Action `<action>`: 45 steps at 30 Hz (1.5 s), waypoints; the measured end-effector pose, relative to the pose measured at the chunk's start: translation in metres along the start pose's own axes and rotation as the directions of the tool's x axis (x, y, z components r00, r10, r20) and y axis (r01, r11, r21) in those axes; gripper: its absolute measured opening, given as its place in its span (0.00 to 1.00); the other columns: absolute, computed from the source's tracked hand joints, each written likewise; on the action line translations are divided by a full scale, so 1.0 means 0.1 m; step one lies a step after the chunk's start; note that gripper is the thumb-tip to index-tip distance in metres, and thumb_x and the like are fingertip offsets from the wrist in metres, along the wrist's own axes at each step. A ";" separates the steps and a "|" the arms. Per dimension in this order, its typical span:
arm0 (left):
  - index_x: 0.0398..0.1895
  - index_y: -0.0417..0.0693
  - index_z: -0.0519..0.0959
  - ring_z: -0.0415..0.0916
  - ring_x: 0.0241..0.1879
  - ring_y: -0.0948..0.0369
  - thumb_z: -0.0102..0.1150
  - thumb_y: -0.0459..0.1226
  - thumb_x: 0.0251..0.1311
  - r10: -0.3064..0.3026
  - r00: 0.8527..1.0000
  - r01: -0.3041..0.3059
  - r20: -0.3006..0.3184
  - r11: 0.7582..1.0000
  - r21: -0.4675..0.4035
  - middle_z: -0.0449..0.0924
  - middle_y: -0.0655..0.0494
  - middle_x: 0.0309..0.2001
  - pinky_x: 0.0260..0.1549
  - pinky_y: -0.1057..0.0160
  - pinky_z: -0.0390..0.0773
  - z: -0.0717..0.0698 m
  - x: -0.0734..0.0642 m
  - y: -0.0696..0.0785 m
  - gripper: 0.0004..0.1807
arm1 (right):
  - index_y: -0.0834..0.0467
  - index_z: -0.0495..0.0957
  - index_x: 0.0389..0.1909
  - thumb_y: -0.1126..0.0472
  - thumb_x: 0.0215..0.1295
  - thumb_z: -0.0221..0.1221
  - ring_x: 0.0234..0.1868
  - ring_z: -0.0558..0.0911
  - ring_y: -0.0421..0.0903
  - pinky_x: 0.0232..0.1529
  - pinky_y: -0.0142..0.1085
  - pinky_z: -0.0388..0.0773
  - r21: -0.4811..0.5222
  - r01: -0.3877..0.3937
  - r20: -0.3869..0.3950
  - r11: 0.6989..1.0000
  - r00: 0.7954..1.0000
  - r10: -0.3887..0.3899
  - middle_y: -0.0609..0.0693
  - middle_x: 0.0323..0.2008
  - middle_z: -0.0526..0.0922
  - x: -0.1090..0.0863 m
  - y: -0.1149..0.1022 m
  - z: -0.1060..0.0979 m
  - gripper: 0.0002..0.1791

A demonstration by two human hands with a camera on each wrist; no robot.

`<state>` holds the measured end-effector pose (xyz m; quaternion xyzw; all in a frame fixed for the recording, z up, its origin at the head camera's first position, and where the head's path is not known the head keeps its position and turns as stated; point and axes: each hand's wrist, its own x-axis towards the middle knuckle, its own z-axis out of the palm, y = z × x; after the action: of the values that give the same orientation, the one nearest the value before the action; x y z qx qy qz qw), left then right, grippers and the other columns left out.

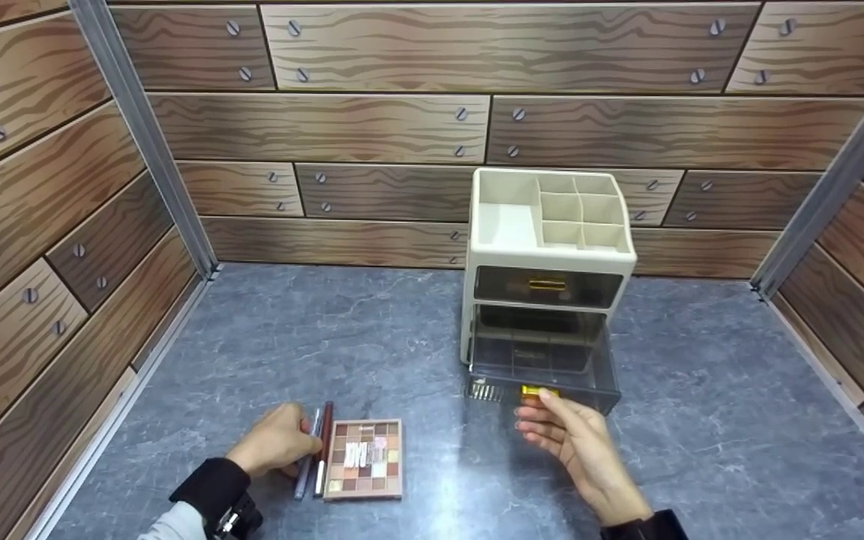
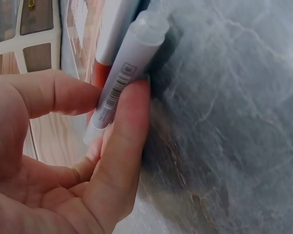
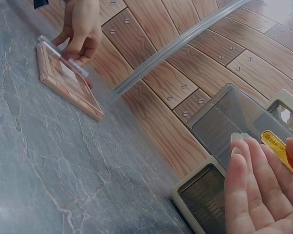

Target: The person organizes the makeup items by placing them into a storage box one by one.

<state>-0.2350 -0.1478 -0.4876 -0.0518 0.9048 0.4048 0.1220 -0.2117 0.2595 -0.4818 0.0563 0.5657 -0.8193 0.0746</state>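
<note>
Head view: my left hand [image 1: 276, 441] is pinching a slim, pale grey cylindrical pen [image 1: 302, 480] near the grey marbled desk [image 1: 289, 322]. Just to its right, a slim dark-red pen with a silvery end [image 1: 327, 424] is lying beside a flat, square makeup palette with a pinkish-beige frame and coloured pans [image 1: 363, 461]. Well apart from these, my right hand [image 1: 580, 454] is holding the shiny gold handle [image 1: 531, 392] of a smoky transparent plastic drawer [image 1: 537, 361], which is sticking out of a cream plastic organizer with an open compartmented top [image 1: 552, 255].

Left wrist view: my thumb and fingers are gripping the grey pen, its barcode showing between them. The red pen is lying right behind it; I cannot tell whether the grey one is touching the desk.

Right wrist view: my thumb is pressing the gold handle from one side while my fingers are extending along the drawer front. Beyond, the palette is resting on the desk near my left hand.
</note>
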 end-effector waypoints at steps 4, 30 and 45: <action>0.29 0.39 0.70 0.78 0.24 0.54 0.66 0.23 0.49 0.002 1.000 -0.002 -0.017 0.999 -0.037 0.72 0.46 0.30 0.18 0.58 0.87 -0.03 -0.01 0.01 0.12 | 0.61 0.86 0.42 0.59 0.81 0.54 0.37 0.91 0.45 0.42 0.34 0.89 0.008 0.000 -0.001 1.000 1.000 0.000 0.52 0.35 0.91 0.00 0.00 0.00 0.13; 0.43 0.36 0.67 0.82 0.31 0.50 0.61 0.24 0.59 0.028 0.997 -0.005 0.072 0.951 -0.309 0.79 0.39 0.38 0.29 0.55 0.89 -0.23 -0.06 0.18 0.14 | 0.61 0.85 0.42 0.59 0.81 0.55 0.36 0.90 0.46 0.42 0.34 0.89 0.005 -0.003 -0.014 1.000 1.000 0.003 0.53 0.35 0.91 0.02 0.02 0.00 0.13; 0.58 0.30 0.65 0.85 0.47 0.48 0.58 0.29 0.68 0.279 0.933 -0.119 0.228 0.836 -0.535 0.83 0.35 0.51 0.47 0.53 0.89 -0.25 -0.08 0.59 0.20 | 0.61 0.86 0.42 0.59 0.81 0.54 0.36 0.90 0.44 0.41 0.33 0.89 -0.001 0.021 0.016 1.000 1.000 -0.021 0.52 0.35 0.91 0.00 0.02 -0.01 0.13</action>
<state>-0.2433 -0.1267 -0.4270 0.0746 0.7356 0.6445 0.1950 -0.2117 0.2598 -0.4839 0.0440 0.5662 -0.8200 0.0706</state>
